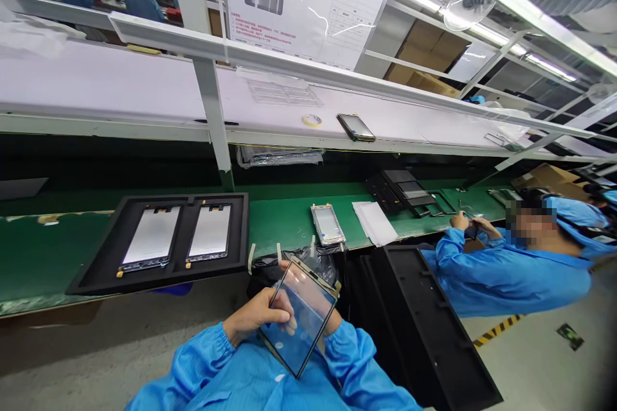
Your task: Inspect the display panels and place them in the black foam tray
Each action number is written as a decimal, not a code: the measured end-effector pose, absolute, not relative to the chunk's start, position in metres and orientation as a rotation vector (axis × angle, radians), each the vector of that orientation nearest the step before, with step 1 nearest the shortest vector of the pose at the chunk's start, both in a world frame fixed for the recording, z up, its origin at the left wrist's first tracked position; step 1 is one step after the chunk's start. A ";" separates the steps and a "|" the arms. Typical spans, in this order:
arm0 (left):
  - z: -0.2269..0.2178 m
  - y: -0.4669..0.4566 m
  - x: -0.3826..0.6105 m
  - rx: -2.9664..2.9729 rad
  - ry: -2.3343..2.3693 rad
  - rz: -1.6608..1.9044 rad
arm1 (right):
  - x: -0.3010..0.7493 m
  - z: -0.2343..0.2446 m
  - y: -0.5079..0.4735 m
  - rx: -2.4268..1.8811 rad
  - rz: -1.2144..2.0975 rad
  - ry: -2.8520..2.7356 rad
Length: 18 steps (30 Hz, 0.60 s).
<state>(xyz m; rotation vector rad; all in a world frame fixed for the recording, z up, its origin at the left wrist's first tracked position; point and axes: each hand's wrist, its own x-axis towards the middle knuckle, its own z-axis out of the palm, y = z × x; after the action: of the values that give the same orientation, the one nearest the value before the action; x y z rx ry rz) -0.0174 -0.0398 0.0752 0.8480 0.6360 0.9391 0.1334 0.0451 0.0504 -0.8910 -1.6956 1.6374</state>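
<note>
Hands are closed on a thin glass display panel (301, 318) near the body, left hand (255, 314) and right hand (332, 324) at its edges; stiff, slippery, fragile, it is best held by the rim, right of a black foam tray (159, 280).
</note>
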 end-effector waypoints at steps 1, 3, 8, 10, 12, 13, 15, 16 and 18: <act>0.070 -0.041 -0.016 0.837 0.653 0.957 | 0.133 0.037 0.040 -0.931 1.671 -1.699; 0.060 -0.045 -0.014 0.793 0.727 1.007 | 0.135 0.018 0.031 -1.038 1.673 -1.696; 0.043 -0.054 -0.010 0.545 1.025 1.127 | 0.151 0.012 0.021 -1.158 1.224 -1.805; 0.044 -0.054 -0.008 0.521 1.045 1.135 | 0.157 0.015 0.021 -1.141 0.983 -1.889; 0.047 -0.051 -0.006 0.562 1.010 1.142 | 0.161 0.015 0.022 -1.136 0.860 -1.909; 0.049 -0.048 -0.005 0.580 0.983 1.145 | 0.162 0.013 0.024 -1.141 0.862 -1.898; 0.050 -0.041 -0.005 0.587 0.920 1.157 | 0.166 0.007 0.031 -1.150 0.944 -1.867; 0.051 -0.037 -0.006 0.578 0.884 1.164 | 0.168 0.003 0.036 -1.146 1.000 -1.864; 0.051 -0.028 -0.011 0.546 0.817 1.139 | 0.177 -0.003 0.046 -1.129 1.107 -1.900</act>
<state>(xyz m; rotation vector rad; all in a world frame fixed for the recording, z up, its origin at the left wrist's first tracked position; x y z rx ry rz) -0.0112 -0.0279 0.0512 0.5459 0.8173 1.1394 0.1766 0.0458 -0.0026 -1.1293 -1.9001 1.1066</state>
